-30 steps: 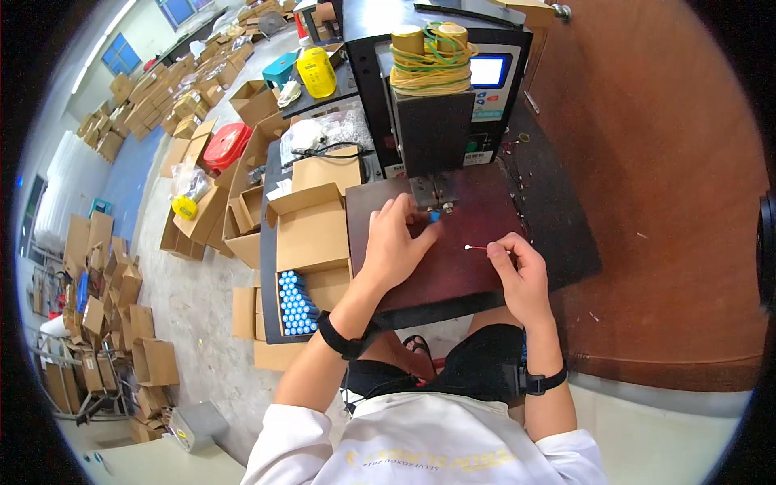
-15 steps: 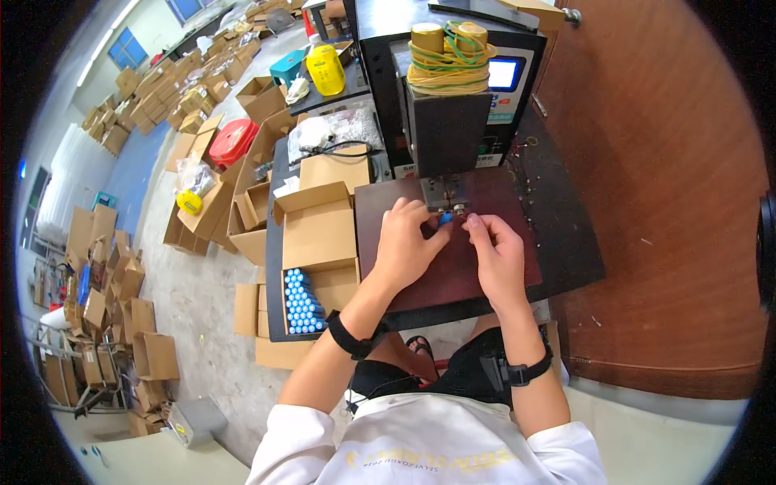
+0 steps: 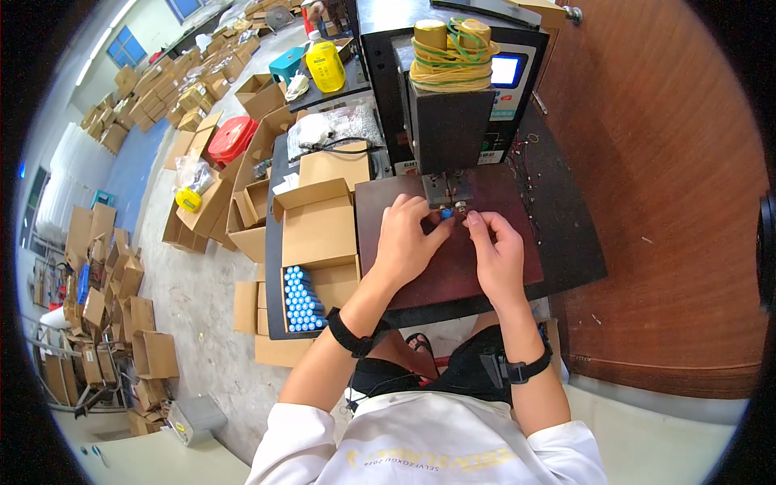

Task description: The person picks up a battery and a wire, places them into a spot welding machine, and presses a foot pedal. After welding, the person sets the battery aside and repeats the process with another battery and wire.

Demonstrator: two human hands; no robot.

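Near the frame's centre, the left hand [image 3: 406, 240] pinches a small blue cylinder [image 3: 446, 213] just beside the silvery metal tips [image 3: 461, 207] under the black box-shaped machine head [image 3: 449, 129], apparently to steady it there. Close by on the right, the right hand [image 3: 499, 249] bunches its fingertips; I cannot tell whether they grip anything. Left of centre, similar blue cylinders [image 3: 301, 305] stand packed in an open brown cardboard box [image 3: 335, 281], presumably for easy reach.

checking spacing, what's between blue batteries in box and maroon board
Head view: the right part of the cardboard box separates the blue batteries from maroon board.
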